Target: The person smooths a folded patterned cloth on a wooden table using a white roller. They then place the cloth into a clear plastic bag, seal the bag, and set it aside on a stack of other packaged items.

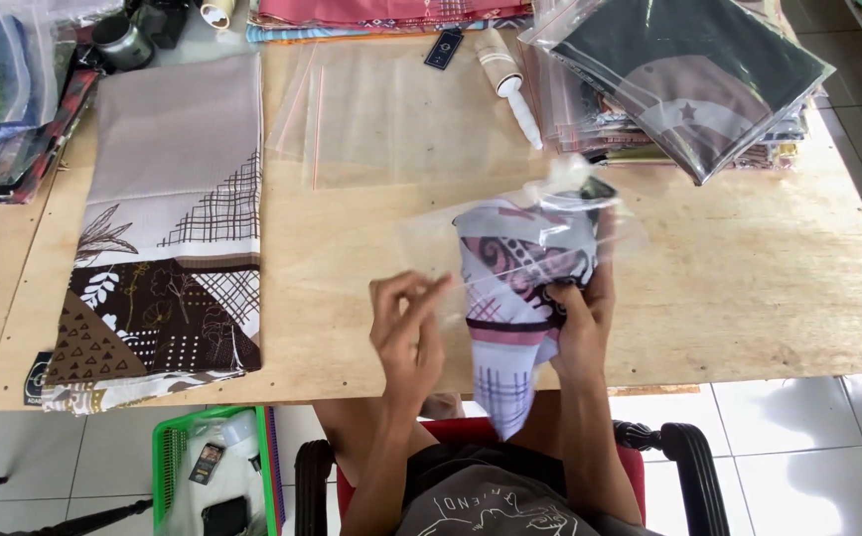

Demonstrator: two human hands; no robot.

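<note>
Nearest the camera, the person's lap and a red chair [649,437] with black armrests are cut off by the bottom edge. Beside the chair on the floor stands a green basket [168,452] holding pale bagged items and a small dark tag; what else lies in it is hard to make out. Just above, the left hand [409,333] pinches the open edge of a clear plastic bag [431,248], its fingers together on the film. The right hand [582,323] has its grip clamped on a folded patterned cloth [515,298], white, pink and dark, held over the near edge of the wooden surface [749,288]; the cloth's upper part sits inside the bag, its lower corner hangs out toward the lap, and the right fingers are partly hidden behind the fabric. To the left on the surface lies a long folded cloth [168,228] in grey, white and brown, flat and well apart from the hands. Further off lie empty clear bags [381,109], hard to count because they are see-through, with a white lint roller [510,84] beside them. At the far right a stack of bagged cloths [679,69] is cut off by the top edge, as are the red fabrics [381,12] at the back.
</note>
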